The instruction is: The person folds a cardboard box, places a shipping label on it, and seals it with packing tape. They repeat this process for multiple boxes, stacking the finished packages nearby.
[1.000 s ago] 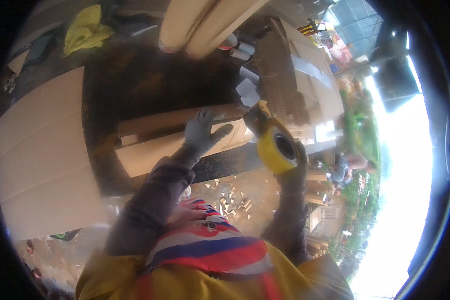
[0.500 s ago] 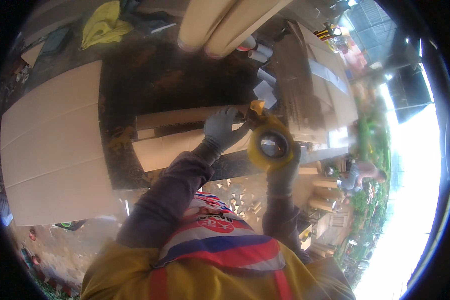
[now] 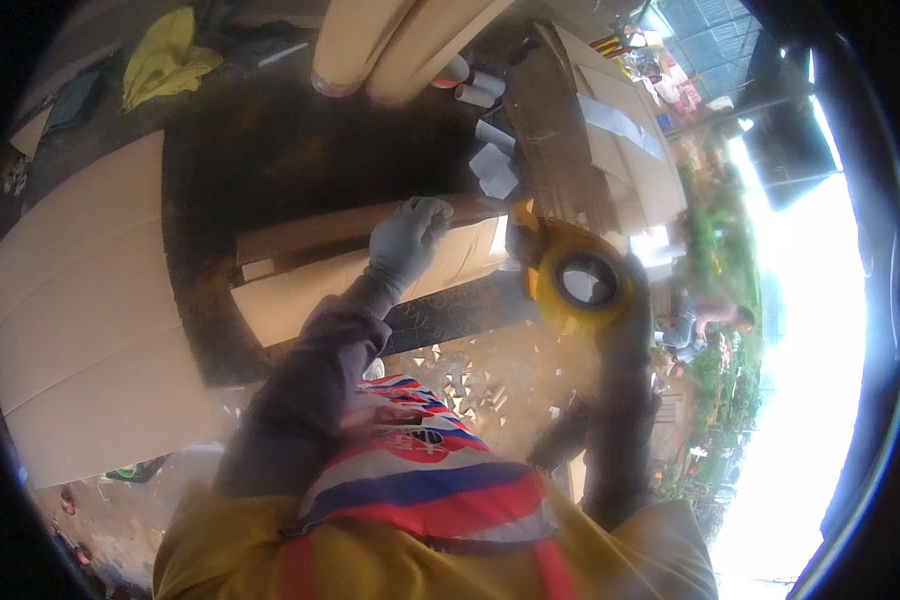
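Note:
A long, narrow folded cardboard box lies across the dark table. My gloved left hand is over its upper edges, fingers curled in and closed at the cardboard; what lies under the fingertips is hidden. My right hand grips a yellow tape dispenser holding a large roll of tape, just past the box's right end. Most of the right hand is behind the roll. The dispenser's dark front points left at the box end, where a bright whitish patch shows.
A large flat cardboard sheet lies at the left. Tall cardboard rolls stand at the far side, near short white tubes. Stacked cardboard is at the right. Cardboard scraps litter the ground. Another person is farther right.
The tape dispenser in my right hand has moved right and toward me, away from my left hand. My left hand has drawn back from the dispenser's front and curled over the box.

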A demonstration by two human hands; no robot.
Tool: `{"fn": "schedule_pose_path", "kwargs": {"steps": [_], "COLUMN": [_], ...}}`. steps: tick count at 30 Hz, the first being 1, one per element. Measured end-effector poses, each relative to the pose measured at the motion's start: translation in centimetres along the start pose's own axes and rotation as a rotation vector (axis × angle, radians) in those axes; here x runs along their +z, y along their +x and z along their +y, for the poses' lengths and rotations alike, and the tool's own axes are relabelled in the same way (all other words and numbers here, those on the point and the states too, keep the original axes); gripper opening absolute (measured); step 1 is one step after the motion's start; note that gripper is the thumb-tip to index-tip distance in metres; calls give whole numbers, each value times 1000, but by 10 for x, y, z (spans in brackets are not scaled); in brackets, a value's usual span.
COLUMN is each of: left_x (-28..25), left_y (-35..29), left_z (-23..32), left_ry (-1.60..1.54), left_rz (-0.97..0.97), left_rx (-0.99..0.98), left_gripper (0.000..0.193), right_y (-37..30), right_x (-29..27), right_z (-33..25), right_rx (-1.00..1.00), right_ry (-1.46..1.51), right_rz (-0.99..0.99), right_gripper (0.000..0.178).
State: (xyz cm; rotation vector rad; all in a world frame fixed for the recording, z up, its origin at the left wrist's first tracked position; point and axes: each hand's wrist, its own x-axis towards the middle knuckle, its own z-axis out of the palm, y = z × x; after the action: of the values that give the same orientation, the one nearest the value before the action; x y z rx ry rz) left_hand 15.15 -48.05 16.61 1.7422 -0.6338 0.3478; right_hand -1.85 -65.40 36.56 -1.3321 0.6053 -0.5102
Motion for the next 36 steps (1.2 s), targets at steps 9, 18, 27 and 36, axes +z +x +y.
{"fn": "schedule_pose_path", "kwargs": {"steps": [9, 18, 27, 36], "left_x": [-21, -10, -15, -22], "left_y": [5, -1, -5, 5], "left_z": [18, 5, 6, 1], "left_ry": [-117, -111, -13, -231], "left_rz": [-115, -125, -270, -182], "left_rx": [-113, -118, -106, -90], "left_gripper": [40, 33, 27, 71], "right_y": [3, -6, -13, 34], "right_x": [64, 66, 28, 28], "right_z": [31, 73, 40, -24], "right_rx": [-151, -208, -275, -47], "right_ry": [-228, -233, -554, -429], "right_rz": [-417, -169, -284, -79], "right_gripper": [45, 41, 32, 28]}}
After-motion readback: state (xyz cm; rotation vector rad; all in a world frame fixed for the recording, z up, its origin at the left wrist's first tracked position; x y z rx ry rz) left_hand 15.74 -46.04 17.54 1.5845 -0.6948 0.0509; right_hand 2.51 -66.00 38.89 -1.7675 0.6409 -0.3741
